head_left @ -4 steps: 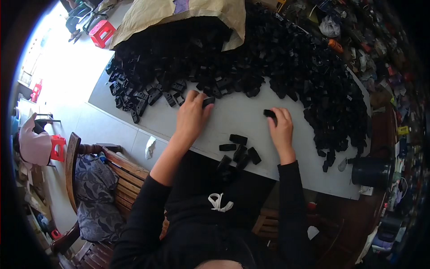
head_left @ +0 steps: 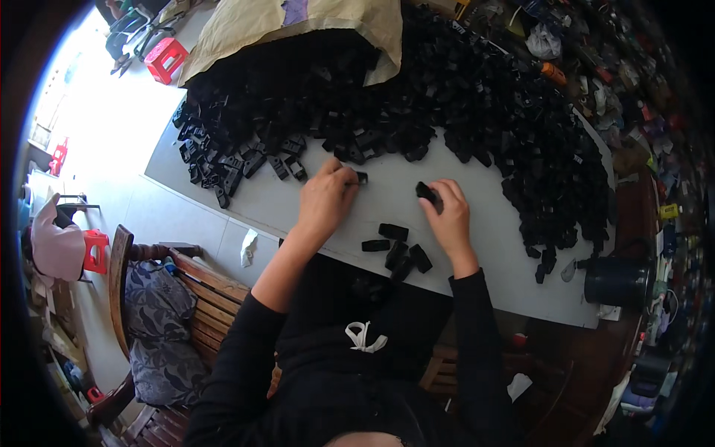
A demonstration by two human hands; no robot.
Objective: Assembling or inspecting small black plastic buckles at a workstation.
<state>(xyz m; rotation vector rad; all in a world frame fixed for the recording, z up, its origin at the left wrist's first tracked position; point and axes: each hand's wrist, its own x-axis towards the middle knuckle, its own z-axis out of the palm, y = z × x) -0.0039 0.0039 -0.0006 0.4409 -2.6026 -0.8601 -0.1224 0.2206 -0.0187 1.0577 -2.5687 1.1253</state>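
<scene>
Two hands work at the desk [head_left: 387, 195]: left hand [head_left: 325, 200] pinches a black part [head_left: 362, 177], right hand [head_left: 447, 214] grips another [head_left: 427, 193].

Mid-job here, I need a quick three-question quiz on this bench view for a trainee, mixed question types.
1. True or false: the right hand rests flat and empty on the table.
2. Which lies nearest the table's front edge? A. the big heap of black parts B. the small cluster of black parts C. the tan sack
3. Fill in: the left hand pinches a small black part at its ____.

Key
1. False: its fingers grip a black part.
2. B, between the two hands, apart from the heap.
3. Fingertips.
</scene>
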